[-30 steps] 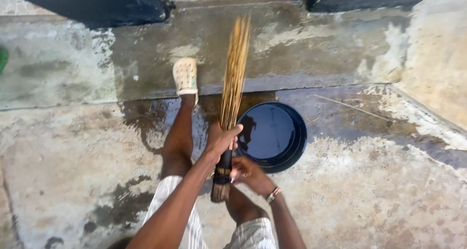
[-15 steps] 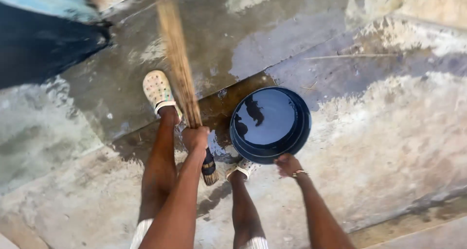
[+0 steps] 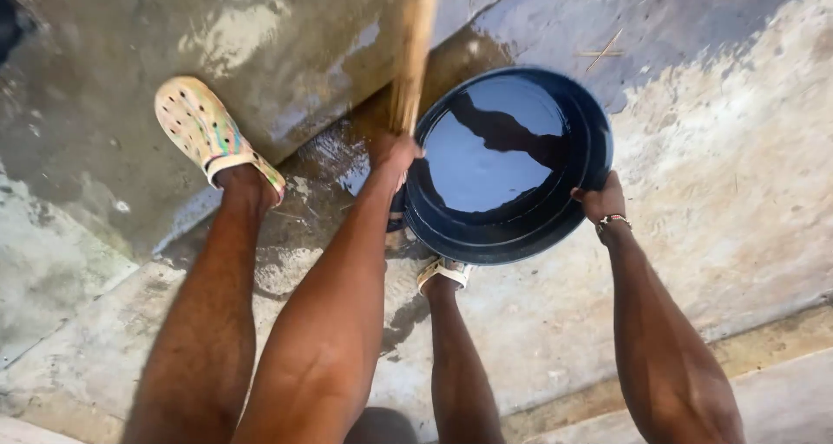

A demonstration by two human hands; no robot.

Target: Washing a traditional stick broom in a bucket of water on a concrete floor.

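Note:
A dark blue bucket of water stands on the wet concrete floor, just right of centre. My right hand grips its rim at the right side; a beaded bracelet circles that wrist. My left hand is closed around a bundle broom of thin straw sticks, held upright beside the bucket's left edge. The broom's lower handle end is hidden behind my arm.
My left foot in a pale perforated clog rests on a raised concrete step. My right foot stands below the bucket. A puddle darkens the floor by the step. Loose straw sticks lie at the upper right.
The view has dropped closer to the bucket. My right hand has slid from the bucket's near rim to its right rim. The broom has swung from leaning left to nearly upright.

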